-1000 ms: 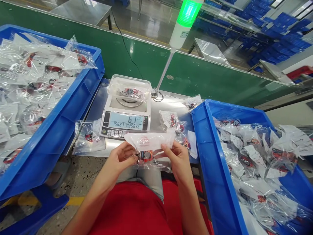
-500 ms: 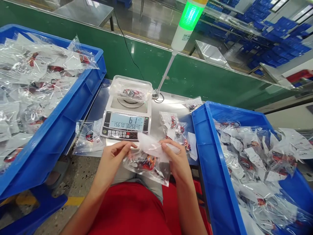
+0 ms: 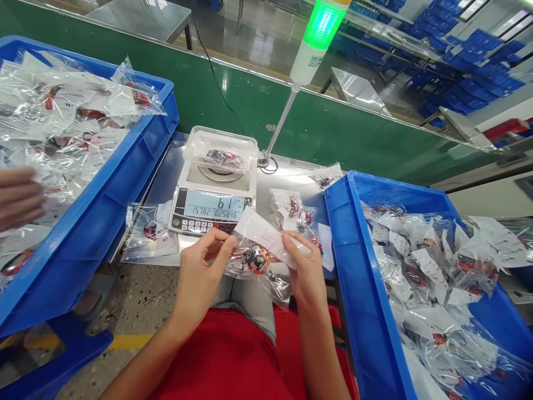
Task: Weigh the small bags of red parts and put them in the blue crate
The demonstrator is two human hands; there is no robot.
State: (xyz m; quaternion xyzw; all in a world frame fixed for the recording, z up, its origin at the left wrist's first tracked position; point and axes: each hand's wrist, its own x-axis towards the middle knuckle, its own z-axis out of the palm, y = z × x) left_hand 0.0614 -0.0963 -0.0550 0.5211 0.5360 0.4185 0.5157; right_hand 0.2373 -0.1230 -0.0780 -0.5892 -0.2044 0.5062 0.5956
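Between my two hands is a clear plastic bag (image 3: 256,260) with coiled red and black wires inside and a white paper label (image 3: 260,230) along its top. My left hand (image 3: 206,264) pinches the bag's left edge between thumb and fingers. With thumb and fingers closed, my right hand (image 3: 306,261) grips the right end by the label. Just beyond the bag stands a digital weighing scale (image 3: 214,203), its display reading 61 at the top. Another bagged wire bundle (image 3: 225,158) lies on the scale's pan.
Left and right stand blue crates (image 3: 141,147) (image 3: 353,266) full of similar bags. A co-worker's blurred hand (image 3: 19,197) is over the left crate. Loose bags (image 3: 150,230) (image 3: 293,208) flank the scale. A green signal light (image 3: 320,28) rises behind it.
The bag has turned, so its label lies flatter and the coiled wires show more. A co-worker's hand has appeared over the left crate. The lower left display number has changed.
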